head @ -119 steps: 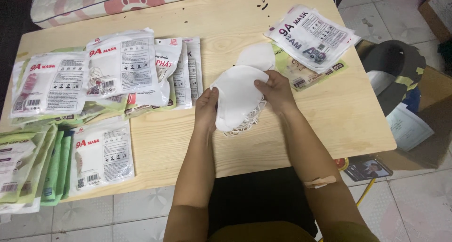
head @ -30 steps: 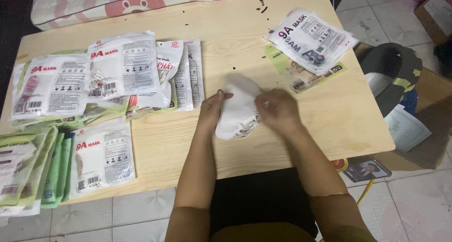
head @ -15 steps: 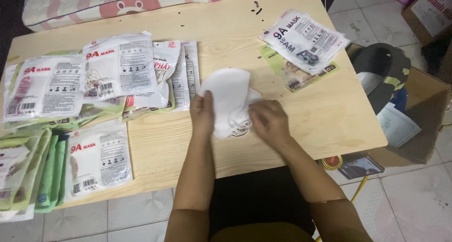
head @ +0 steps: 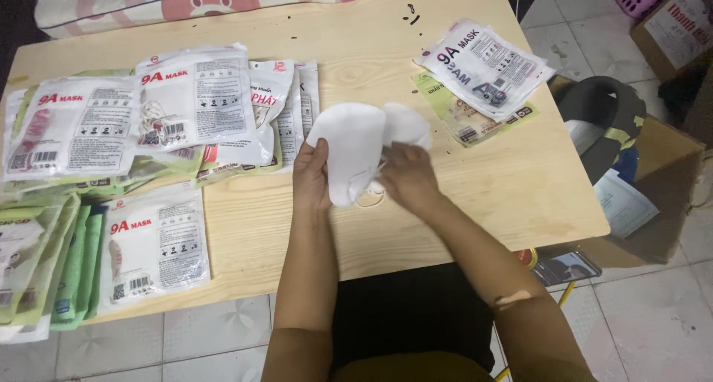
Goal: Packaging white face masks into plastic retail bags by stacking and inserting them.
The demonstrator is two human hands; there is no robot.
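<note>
Head view, surface: we look down on a pale wooden table (head: 460,196) with a fine straight grain, its near edge just in front of us.
Head view, room: we see grey-white floor tiles (head: 653,315) near and to the right, and a pink-and-white striped cushion (head: 186,0) along the far edge of the table.
Left hand: our left hand (head: 310,175) grips the near left edge of a stack of white masks (head: 356,148), thumb and fingers closed on the soft, matte fabric.
Right hand: our right hand (head: 405,175) presses on the stack's right side, fingers curled together onto the masks; we cannot tell whether it pinches a single layer.
Masks: rounded, folded shapes lying at the table's centre, touching both hands.
Sealed packs, left: glossy plastic mask pouches (head: 197,100) overlap in a spread on the far left, with one single pouch (head: 156,245) nearer to us and green-edged packs (head: 74,271) at the near left corner.
Packs, far right: two more pouches (head: 483,66) lie stacked, well apart from the hands.
Box: a brown cardboard box (head: 661,181) stands on the floor to the right, holding a dark bag and papers.
</note>
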